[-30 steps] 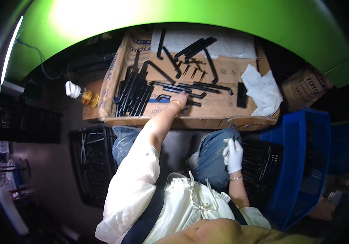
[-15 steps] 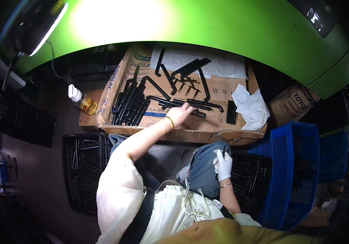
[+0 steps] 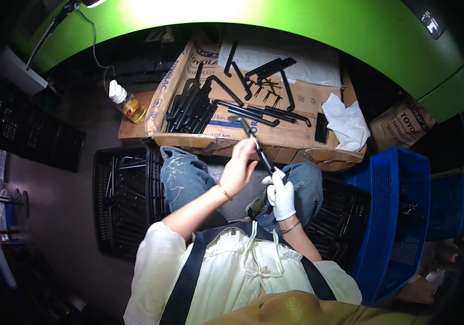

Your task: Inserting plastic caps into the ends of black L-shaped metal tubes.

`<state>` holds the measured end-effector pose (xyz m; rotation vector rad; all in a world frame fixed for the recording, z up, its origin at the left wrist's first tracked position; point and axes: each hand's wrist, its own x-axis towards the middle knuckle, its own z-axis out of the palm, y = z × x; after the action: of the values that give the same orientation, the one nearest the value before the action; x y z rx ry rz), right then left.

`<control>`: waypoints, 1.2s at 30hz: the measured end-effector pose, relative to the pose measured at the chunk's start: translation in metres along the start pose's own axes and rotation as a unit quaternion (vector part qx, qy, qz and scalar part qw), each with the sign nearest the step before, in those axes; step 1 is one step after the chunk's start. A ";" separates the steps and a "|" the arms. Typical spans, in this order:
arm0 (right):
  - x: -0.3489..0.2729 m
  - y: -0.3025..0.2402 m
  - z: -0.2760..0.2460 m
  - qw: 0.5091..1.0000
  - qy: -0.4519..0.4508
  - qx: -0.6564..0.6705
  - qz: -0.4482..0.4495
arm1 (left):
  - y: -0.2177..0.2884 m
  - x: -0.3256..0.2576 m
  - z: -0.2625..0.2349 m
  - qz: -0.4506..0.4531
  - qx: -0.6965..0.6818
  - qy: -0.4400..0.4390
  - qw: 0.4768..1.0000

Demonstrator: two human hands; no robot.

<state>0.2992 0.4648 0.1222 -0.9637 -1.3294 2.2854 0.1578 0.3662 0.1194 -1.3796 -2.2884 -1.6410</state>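
Note:
A slim black plastic bar (image 3: 262, 154) with a bent end slants up from my lap, in front of the carton's near edge. My bare left hand (image 3: 238, 167), a gold bangle at its wrist, is closed with its fingertips on the bar's middle. My right hand (image 3: 281, 198), in a white glove, is closed round the bar's lower end. Whether it also holds a small tool is hidden. Ahead, the opened cardboard carton (image 3: 188, 140) bears a stack of similar black bars (image 3: 191, 111) at its left and several loose ones (image 3: 264, 115) in its middle.
A white cloth (image 3: 345, 122) and a dark flat phone-like slab (image 3: 321, 128) lie at the carton's right. Left of it stands a bottle of yellow liquid (image 3: 133, 110). Black crates (image 3: 102, 203) of bars flank my knees. Blue baskets (image 3: 383, 216) stand at right, a green machine (image 3: 329, 30) behind.
My left hand has come back from the loose bars in the carton toward my lap, with one bar. My right hand has moved left and now holds the bar's lower end. The view has shifted.

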 end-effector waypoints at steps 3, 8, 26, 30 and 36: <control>-0.013 0.004 0.018 0.999 -0.005 -0.029 -0.046 | -0.008 -0.032 0.025 -0.259 -0.383 0.002 0.887; -0.012 0.026 0.014 0.944 -0.023 -0.280 -0.173 | 0.012 -0.038 0.019 -0.324 -0.534 -0.033 0.781; -0.044 -0.056 0.027 0.872 -0.178 -0.428 -0.158 | 0.053 -0.043 -0.058 -0.354 -0.557 -0.098 0.745; -0.050 -0.066 0.039 0.809 -0.182 -0.510 -0.230 | 0.066 -0.040 -0.059 -0.390 -0.457 -0.082 0.795; -0.051 -0.071 0.053 0.758 -0.180 -0.568 -0.266 | 0.077 -0.042 -0.062 -0.378 -0.384 -0.071 0.839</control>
<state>0.2957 0.4377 0.2209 -0.2429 -2.8050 1.0896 0.2050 0.2974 0.1864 -0.5775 -2.5446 -3.0316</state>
